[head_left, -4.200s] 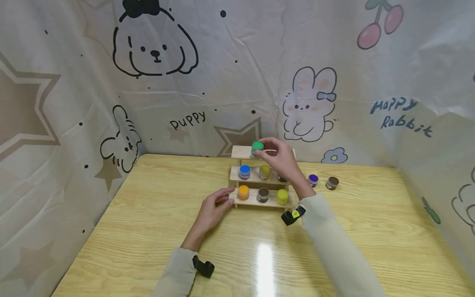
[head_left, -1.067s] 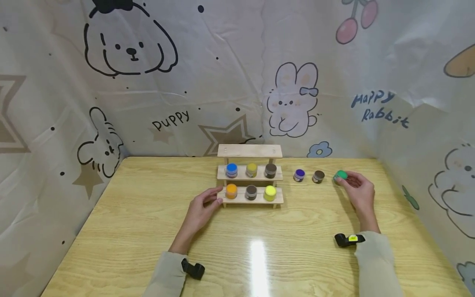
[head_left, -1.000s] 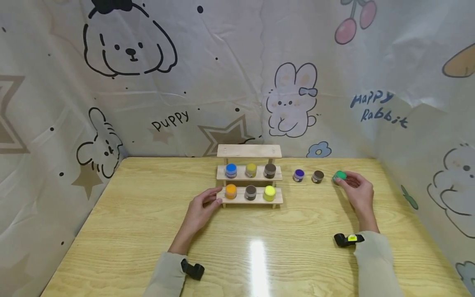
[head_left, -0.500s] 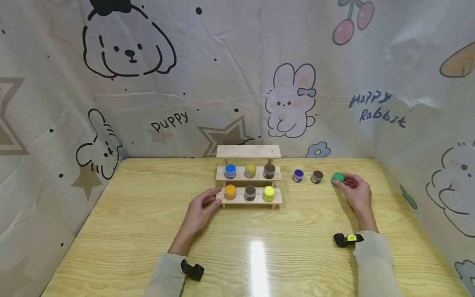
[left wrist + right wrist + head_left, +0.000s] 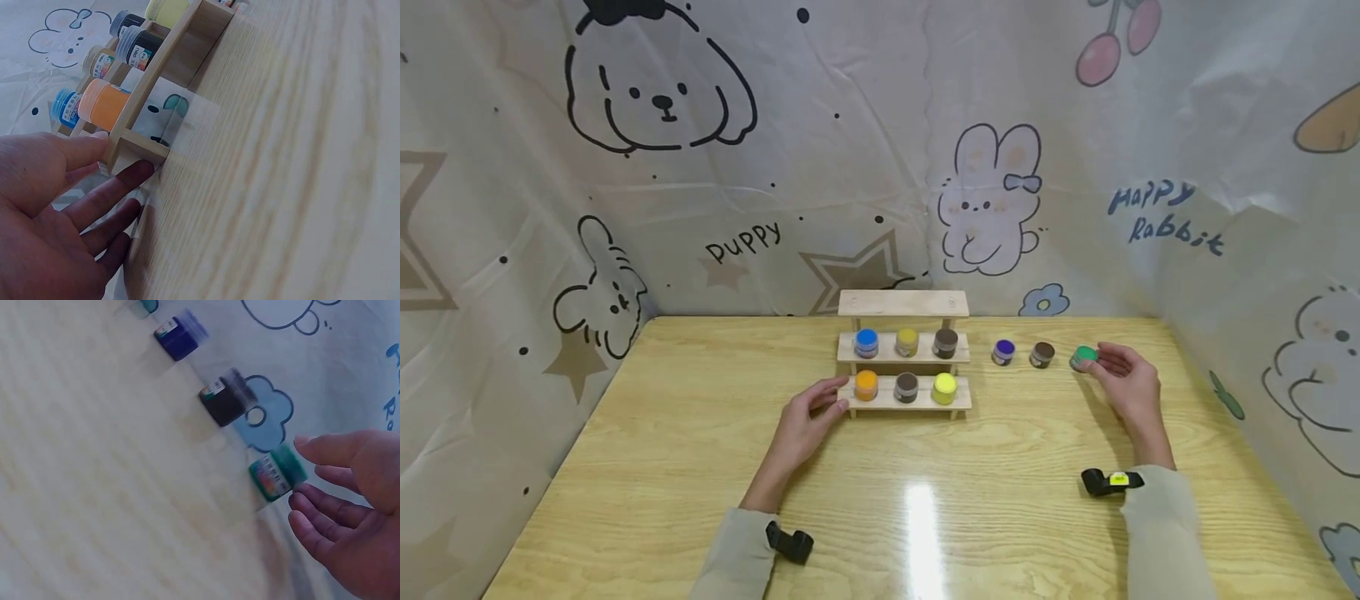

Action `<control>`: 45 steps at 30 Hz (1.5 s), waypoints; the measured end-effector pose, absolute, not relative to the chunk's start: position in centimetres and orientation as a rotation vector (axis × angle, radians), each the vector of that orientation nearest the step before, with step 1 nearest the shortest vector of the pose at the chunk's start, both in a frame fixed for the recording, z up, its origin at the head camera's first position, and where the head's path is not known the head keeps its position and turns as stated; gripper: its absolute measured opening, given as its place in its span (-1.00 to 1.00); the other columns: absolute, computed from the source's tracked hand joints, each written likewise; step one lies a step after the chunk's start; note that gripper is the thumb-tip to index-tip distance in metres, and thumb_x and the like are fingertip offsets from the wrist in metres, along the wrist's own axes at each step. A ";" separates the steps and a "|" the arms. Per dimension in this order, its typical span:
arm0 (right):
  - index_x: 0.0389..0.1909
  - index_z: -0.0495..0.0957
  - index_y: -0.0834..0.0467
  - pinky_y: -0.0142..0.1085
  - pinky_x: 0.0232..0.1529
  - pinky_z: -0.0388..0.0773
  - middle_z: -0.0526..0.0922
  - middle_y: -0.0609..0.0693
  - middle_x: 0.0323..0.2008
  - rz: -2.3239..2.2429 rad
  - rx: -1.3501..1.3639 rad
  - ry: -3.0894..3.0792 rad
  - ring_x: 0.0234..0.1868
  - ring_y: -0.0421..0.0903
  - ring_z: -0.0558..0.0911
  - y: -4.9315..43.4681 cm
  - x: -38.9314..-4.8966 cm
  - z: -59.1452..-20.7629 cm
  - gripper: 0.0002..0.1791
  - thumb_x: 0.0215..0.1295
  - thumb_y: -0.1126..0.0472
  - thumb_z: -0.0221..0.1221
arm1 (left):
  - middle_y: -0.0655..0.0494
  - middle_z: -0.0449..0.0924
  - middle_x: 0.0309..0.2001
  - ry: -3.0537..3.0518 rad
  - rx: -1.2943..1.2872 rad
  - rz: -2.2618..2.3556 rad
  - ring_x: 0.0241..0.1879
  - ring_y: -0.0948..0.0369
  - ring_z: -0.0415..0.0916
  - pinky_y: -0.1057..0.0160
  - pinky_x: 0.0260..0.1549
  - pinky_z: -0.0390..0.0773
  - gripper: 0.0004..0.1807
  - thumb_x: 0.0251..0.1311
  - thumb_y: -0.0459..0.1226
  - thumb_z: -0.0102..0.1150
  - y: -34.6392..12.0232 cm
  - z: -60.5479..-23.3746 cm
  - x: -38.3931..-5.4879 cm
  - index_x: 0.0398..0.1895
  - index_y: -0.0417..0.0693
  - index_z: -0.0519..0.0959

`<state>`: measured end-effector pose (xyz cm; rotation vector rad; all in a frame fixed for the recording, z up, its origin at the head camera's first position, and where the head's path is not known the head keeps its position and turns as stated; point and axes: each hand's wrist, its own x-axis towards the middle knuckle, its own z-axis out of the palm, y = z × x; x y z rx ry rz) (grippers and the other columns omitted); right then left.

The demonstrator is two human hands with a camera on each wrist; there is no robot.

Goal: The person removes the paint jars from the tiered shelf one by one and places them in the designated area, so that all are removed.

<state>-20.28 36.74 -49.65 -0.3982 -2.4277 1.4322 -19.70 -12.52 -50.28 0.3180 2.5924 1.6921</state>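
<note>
A three-tier wooden display stand (image 5: 904, 303) holds small paint jars on its two lower tiers. My left hand (image 5: 805, 425) holds the left end of its lowest tier, thumb above and index finger below, beside the orange paint jar (image 5: 105, 105). To the right, a green paint jar (image 5: 1083, 358) stands on the table with my right hand (image 5: 1129, 387) next to it. In the right wrist view, the thumb and fingers are spread around the lid of the green jar, apparently without gripping it. A purple paint jar (image 5: 1003, 352) and a dark brown paint jar (image 5: 1042, 355) line up left of it.
Blue (image 5: 866, 342), mustard (image 5: 907, 342) and dark (image 5: 946, 342) jars sit on the middle tier. The bottom tier also bears a dark jar (image 5: 906, 387) and a yellow jar (image 5: 944, 388). A printed cloth (image 5: 850, 167) hangs behind the wooden table (image 5: 700, 467).
My right hand carried the green jar from the stand's top tier to the table, beyond the dark brown jar, and its fingers have now parted from it. My left hand stays at the stand.
</note>
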 end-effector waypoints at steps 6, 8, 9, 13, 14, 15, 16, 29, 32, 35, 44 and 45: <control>0.28 0.51 0.32 -0.66 -0.09 0.51 0.62 0.05 0.08 1.487 -0.344 -2.279 -0.04 -0.36 0.57 36.2 -20.0 -47.3 -0.48 0.39 0.18 0.33 | -0.02 0.60 0.26 2.582 0.338 1.698 0.14 0.01 0.60 -0.05 0.23 0.51 -0.59 0.44 -0.30 0.24 -12.4 -49.9 -20.1 0.32 -0.07 0.58; 0.27 0.52 0.31 -0.66 -0.06 0.50 0.63 0.07 0.09 1.472 -0.313 -2.264 -0.03 -0.35 0.57 35.7 -20.1 -46.6 -0.49 0.39 0.18 0.34 | -0.02 0.60 0.26 2.575 0.342 1.697 0.14 0.02 0.60 -0.04 0.23 0.51 -0.59 0.44 -0.30 0.23 -12.4 -49.9 -20.2 0.32 -0.07 0.58; 0.28 0.52 0.31 -0.66 -0.05 0.50 0.63 0.08 0.10 1.464 -0.298 -2.263 -0.02 -0.36 0.58 35.4 -20.2 -46.2 -0.48 0.39 0.17 0.34 | -0.02 0.60 0.27 2.573 0.345 1.694 0.15 0.01 0.60 -0.04 0.23 0.51 -0.59 0.44 -0.30 0.23 -12.4 -49.8 -20.2 0.32 -0.08 0.58; 0.28 0.53 0.30 -0.64 -0.01 0.50 0.62 0.15 0.15 1.481 -0.220 -2.255 0.00 -0.34 0.59 33.9 -20.4 -44.8 -0.48 0.41 0.14 0.32 | -0.04 0.60 0.25 2.572 0.352 1.694 0.15 0.01 0.60 -0.04 0.23 0.51 -0.58 0.44 -0.30 0.23 -12.5 -49.9 -20.2 0.33 -0.07 0.57; 0.28 0.53 0.30 -0.63 0.00 0.51 0.62 0.16 0.15 1.497 -0.194 -2.247 0.01 -0.32 0.59 33.5 -20.5 -44.5 -0.49 0.41 0.14 0.32 | -0.05 0.61 0.25 2.575 0.351 1.696 0.15 0.01 0.60 -0.05 0.22 0.51 -0.58 0.44 -0.29 0.23 -12.6 -49.9 -20.2 0.33 -0.06 0.57; 0.27 0.54 0.30 -0.62 0.01 0.51 0.62 0.17 0.15 1.504 -0.167 -2.245 0.01 -0.31 0.59 33.1 -20.6 -44.2 -0.49 0.41 0.13 0.32 | -0.05 0.61 0.24 2.576 0.347 1.701 0.15 0.00 0.60 -0.05 0.22 0.51 -0.58 0.44 -0.29 0.24 -12.6 -49.9 -20.1 0.33 -0.06 0.57; 0.26 0.54 0.29 -0.61 0.02 0.51 0.62 0.18 0.14 1.510 -0.140 -2.245 0.02 -0.30 0.60 32.6 -20.7 -44.0 -0.50 0.41 0.12 0.31 | -0.05 0.62 0.23 2.580 0.344 1.702 0.15 0.00 0.60 -0.05 0.22 0.51 -0.58 0.44 -0.29 0.24 -12.6 -49.9 -20.1 0.33 -0.05 0.57; 0.28 0.52 0.29 -0.54 0.09 0.51 0.62 0.25 0.16 1.532 0.088 -2.293 0.06 -0.26 0.60 28.6 -20.7 -43.9 -0.54 0.44 0.22 0.28 | -0.06 0.61 0.24 2.576 0.326 1.695 0.17 -0.01 0.59 -0.06 0.23 0.51 -0.59 0.45 -0.29 0.23 -12.4 -50.1 -19.7 0.33 -0.07 0.57; 0.26 0.49 0.38 -0.55 0.07 0.52 0.60 0.34 0.15 1.562 0.137 -2.283 0.06 -0.19 0.62 27.3 -20.2 -43.4 -0.55 0.44 0.30 0.26 | -0.06 0.60 0.25 2.583 0.335 1.683 0.17 -0.01 0.59 -0.05 0.23 0.51 -0.58 0.44 -0.30 0.23 -12.5 -50.3 -19.7 0.33 -0.08 0.56; 0.23 0.49 0.45 -0.53 0.06 0.53 0.60 0.39 0.13 1.596 0.189 -2.267 0.06 -0.05 0.64 25.8 -19.7 -42.5 -0.57 0.42 0.35 0.26 | -0.06 0.60 0.26 2.586 0.335 1.680 0.17 -0.01 0.59 -0.05 0.23 0.52 -0.58 0.44 -0.30 0.23 -12.6 -50.3 -19.6 0.34 -0.08 0.56; 0.20 0.50 0.44 -0.34 0.12 0.59 0.60 0.39 0.10 1.634 0.323 -2.298 0.12 0.28 0.59 22.2 -19.8 -41.9 -0.59 0.38 0.41 0.27 | -0.05 0.60 0.26 2.567 0.346 1.696 0.17 -0.01 0.58 -0.04 0.22 0.52 -0.58 0.45 -0.30 0.22 -12.7 -50.1 -19.6 0.33 -0.08 0.57; 0.21 0.51 0.42 -0.25 0.16 0.59 0.61 0.35 0.11 1.639 0.331 -2.305 0.13 0.27 0.59 22.1 -20.0 -42.3 -0.58 0.39 0.38 0.28 | -0.05 0.60 0.25 2.566 0.347 1.697 0.17 0.00 0.59 -0.04 0.22 0.52 -0.58 0.45 -0.30 0.22 -12.6 -50.1 -19.6 0.33 -0.08 0.57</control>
